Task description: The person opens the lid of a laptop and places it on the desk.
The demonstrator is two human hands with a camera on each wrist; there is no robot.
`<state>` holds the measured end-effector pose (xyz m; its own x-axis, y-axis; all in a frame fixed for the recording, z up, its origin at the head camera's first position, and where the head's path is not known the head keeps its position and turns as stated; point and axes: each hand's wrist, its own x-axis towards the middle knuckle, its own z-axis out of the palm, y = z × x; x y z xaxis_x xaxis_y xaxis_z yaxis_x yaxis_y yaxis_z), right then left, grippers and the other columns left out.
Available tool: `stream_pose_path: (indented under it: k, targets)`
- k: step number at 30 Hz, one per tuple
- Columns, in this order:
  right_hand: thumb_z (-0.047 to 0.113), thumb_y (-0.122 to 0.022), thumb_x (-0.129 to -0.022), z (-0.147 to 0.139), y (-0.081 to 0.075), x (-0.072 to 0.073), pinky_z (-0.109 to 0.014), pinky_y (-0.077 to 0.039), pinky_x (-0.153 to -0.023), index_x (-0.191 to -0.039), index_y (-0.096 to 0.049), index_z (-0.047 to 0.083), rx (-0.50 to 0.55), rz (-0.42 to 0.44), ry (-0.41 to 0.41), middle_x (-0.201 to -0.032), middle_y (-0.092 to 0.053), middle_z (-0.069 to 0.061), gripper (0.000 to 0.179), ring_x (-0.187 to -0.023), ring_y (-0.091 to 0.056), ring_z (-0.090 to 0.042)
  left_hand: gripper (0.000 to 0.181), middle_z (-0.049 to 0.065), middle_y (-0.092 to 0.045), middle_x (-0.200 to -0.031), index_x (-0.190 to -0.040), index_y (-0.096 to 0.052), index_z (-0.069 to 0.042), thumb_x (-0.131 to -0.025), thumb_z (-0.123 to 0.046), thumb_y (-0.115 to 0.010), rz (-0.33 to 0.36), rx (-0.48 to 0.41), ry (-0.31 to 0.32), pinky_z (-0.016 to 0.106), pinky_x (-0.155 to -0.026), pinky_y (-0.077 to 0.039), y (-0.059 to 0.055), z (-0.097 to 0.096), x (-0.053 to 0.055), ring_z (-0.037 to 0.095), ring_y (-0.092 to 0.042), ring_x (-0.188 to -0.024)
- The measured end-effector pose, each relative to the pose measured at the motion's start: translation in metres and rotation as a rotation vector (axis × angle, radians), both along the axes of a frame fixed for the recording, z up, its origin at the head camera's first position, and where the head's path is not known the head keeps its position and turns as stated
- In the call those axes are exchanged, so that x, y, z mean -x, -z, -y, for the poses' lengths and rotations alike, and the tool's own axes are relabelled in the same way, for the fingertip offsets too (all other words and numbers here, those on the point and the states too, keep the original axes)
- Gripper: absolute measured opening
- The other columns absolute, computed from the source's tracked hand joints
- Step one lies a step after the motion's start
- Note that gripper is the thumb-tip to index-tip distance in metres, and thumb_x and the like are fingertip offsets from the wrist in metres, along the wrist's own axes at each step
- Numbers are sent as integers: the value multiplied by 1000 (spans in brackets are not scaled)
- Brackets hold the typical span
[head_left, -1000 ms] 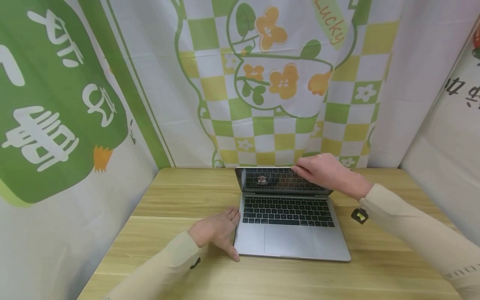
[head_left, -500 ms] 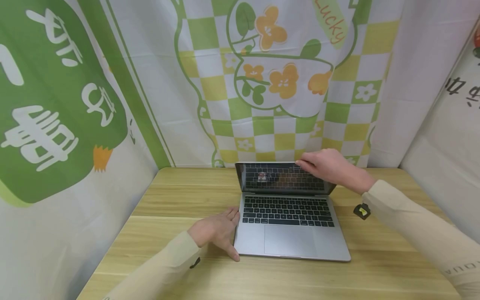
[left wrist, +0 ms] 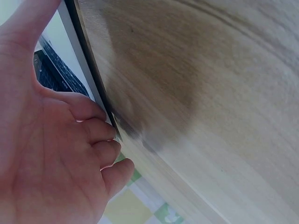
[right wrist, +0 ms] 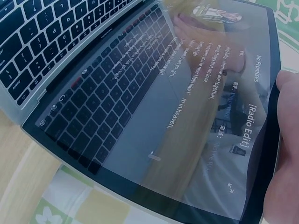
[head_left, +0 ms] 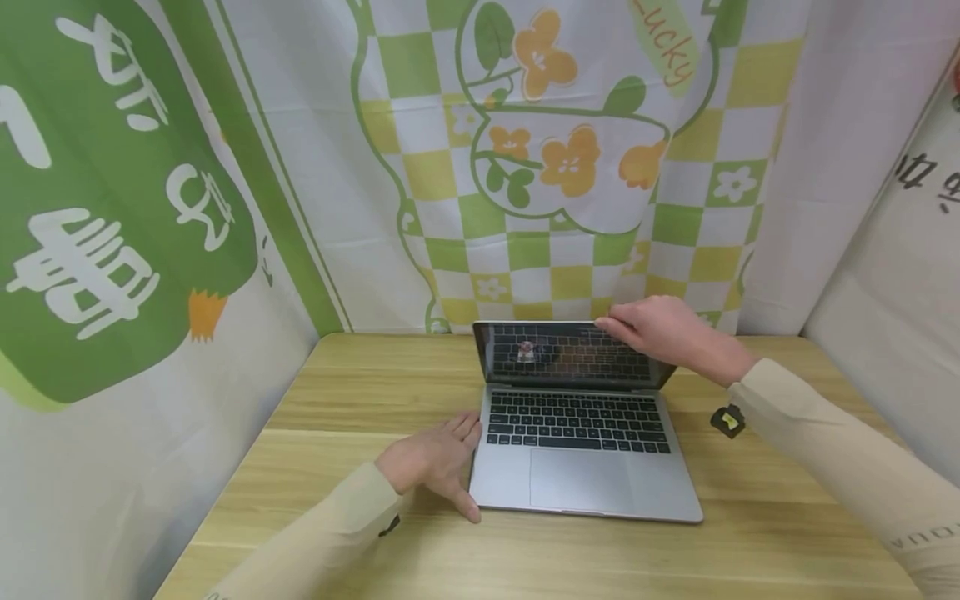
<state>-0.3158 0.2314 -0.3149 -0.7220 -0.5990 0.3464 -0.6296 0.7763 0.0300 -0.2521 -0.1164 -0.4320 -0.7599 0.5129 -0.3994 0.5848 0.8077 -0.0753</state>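
Observation:
A silver laptop [head_left: 585,483] with black keys lies partly unfolded on the wooden table, its lid tilted up at the back. My right hand [head_left: 667,333] pinches the top edge of the laptop screen [head_left: 555,354], right of its middle. In the right wrist view that screen [right wrist: 187,140] carries lines of white text and mirrors the keyboard. Against the left side of the laptop base rests my left hand [head_left: 435,462], thumb near the front corner and fingers along the edge. The left wrist view shows that hand [left wrist: 51,140] palm-on, its fingertips at the laptop's thin edge.
The light wood table [head_left: 352,392] extends around the laptop on all sides. Behind it hangs a checked green and yellow curtain [head_left: 525,258], close to the lid. Printed cloth walls [head_left: 112,208] enclose the left and right sides.
My right hand has raised the laptop lid and tipped it further back, mostly in the first half second. My left hand stays in place, as does the laptop base.

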Motion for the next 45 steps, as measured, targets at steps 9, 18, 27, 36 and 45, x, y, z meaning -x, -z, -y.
stream_pose_path:
  k: [9,18,27,36,45]
  targets:
    - [35,-53,-101,-1,-3,8,-23,-31,-47,-61,-43,19,22,35,-12,-50,-37,8,44,-43,-29,-6,139,12,-4,-166,-157,-15,-5,-57,-87,-65,0,11,-7,39,-125,-17,2,0,1,26,-8,-154]
    - [45,-46,-102,0,-12,24,-28,-32,-52,-63,-45,18,52,109,57,-52,-38,4,47,-45,-32,-11,140,14,-7,-166,-157,-16,-3,-56,-87,-65,-10,16,-4,39,-125,-18,-2,0,2,27,-11,-154]
    - [49,-47,-101,-2,-11,36,-31,-37,-56,-69,-58,16,72,175,161,-56,-49,1,47,-50,-43,-14,139,13,-7,-166,-157,-17,-4,-56,-87,-65,-3,32,-1,37,-125,-18,0,-2,1,26,-10,-154]
    - [53,-47,-100,-8,-14,46,-34,-41,-57,-78,-66,13,125,233,238,-61,-56,-1,49,-53,-47,-16,140,12,-7,-166,-157,-17,-4,-55,-88,-64,0,32,-4,37,-125,-18,3,-2,2,26,-10,-154]
    - [59,-49,-96,-19,-19,53,-30,-31,-51,-62,-42,14,167,245,317,-52,-35,3,56,-49,-31,-14,141,14,-7,-166,-156,-17,-3,-55,-88,-64,-8,36,4,38,-125,-18,0,-3,3,27,-11,-154]
